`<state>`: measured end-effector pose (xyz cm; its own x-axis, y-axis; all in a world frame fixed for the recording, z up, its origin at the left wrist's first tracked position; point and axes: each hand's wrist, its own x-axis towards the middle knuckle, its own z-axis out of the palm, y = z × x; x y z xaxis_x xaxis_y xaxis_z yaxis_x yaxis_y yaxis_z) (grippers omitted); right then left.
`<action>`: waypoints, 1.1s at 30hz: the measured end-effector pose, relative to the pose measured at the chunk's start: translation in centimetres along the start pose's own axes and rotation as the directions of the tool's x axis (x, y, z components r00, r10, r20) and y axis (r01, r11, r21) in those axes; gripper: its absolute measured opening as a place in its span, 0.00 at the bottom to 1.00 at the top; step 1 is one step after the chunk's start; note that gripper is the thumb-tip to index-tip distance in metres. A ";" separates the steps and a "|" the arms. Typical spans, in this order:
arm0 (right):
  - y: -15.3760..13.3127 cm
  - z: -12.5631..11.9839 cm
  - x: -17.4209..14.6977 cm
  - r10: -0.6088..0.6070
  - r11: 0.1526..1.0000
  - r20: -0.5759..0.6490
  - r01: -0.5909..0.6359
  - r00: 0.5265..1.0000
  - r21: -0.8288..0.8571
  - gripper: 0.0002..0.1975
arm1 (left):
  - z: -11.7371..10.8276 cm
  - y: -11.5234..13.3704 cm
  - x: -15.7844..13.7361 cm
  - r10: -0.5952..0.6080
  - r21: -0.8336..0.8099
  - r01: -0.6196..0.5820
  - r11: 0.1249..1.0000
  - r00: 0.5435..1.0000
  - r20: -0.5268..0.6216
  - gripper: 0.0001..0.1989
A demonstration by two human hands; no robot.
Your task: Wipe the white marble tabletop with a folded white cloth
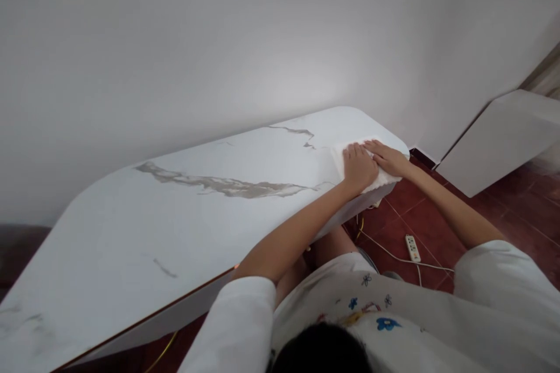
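Head view: at three o'clock on a marbled tabletop point(271, 164), white cloth point(382, 178) under left hand point(360, 166) and right hand point(388, 156), both laid flat, gripping nothing; likely light, soft, best lifted by an edge.

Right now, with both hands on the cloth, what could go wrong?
The cloth lies close to the tabletop's near edge, so it might slip off under the left hand and right hand. A power strip and cord lie on the floor nearby; a foot could snag them.
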<state>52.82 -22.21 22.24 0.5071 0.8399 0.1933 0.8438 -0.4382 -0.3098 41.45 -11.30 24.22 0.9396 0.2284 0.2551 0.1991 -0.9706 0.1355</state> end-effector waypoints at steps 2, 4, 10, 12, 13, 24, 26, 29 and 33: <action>1.3 -0.4 -0.1 0.013 1.000 -0.025 -0.012 1.000 0.003 0.25 | 0.6 0.8 1.2 0.013 -0.024 -0.013 1.000 1.000 -0.011 0.29; 2.5 -0.6 0.5 0.023 1.000 -0.047 -0.023 0.999 -0.005 0.25 | 1.2 1.1 2.6 0.020 -0.039 -0.021 0.999 1.000 -0.022 0.28; 4.5 0.2 6.0 0.032 0.998 -0.077 -0.036 0.997 -0.050 0.25 | 2.5 -1.7 7.6 0.044 -0.051 -0.047 0.998 0.997 -0.067 0.26; 4.4 0.6 8.4 0.033 0.997 -0.073 -0.038 0.997 -0.068 0.26 | 2.7 -3.5 9.2 0.045 -0.057 -0.049 0.997 0.997 -0.070 0.25; 4.2 0.8 9.6 0.037 0.996 -0.067 -0.042 0.997 -0.077 0.26 | 2.8 -4.5 10.0 0.044 -0.062 -0.048 0.997 0.997 -0.070 0.25; 2.6 3.3 22.4 -0.034 0.997 -0.025 0.032 0.999 -0.065 0.26 | 3.1 -14.1 16.3 -0.066 0.004 0.067 0.998 0.994 -0.090 0.24; 3.1 3.5 24.3 -0.084 0.995 -0.023 0.083 0.996 -0.048 0.27 | 3.1 -14.9 17.1 -0.106 0.012 0.108 0.994 0.988 -0.113 0.24; 4.2 3.7 26.5 -0.146 0.989 -0.011 0.145 0.989 -0.018 0.27 | 3.3 -15.2 18.3 -0.158 0.012 0.161 0.987 0.977 -0.144 0.24; 6.6 3.7 28.0 -0.165 0.986 -0.018 0.165 0.986 0.009 0.27 | 3.7 -14.5 20.2 -0.186 -0.027 0.184 0.982 0.972 -0.140 0.23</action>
<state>71.90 -0.38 22.18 0.3638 0.8949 0.2586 0.9145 -0.2904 -0.2816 58.57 7.10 23.85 0.8377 0.4137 0.3565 0.3613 -0.9094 0.2063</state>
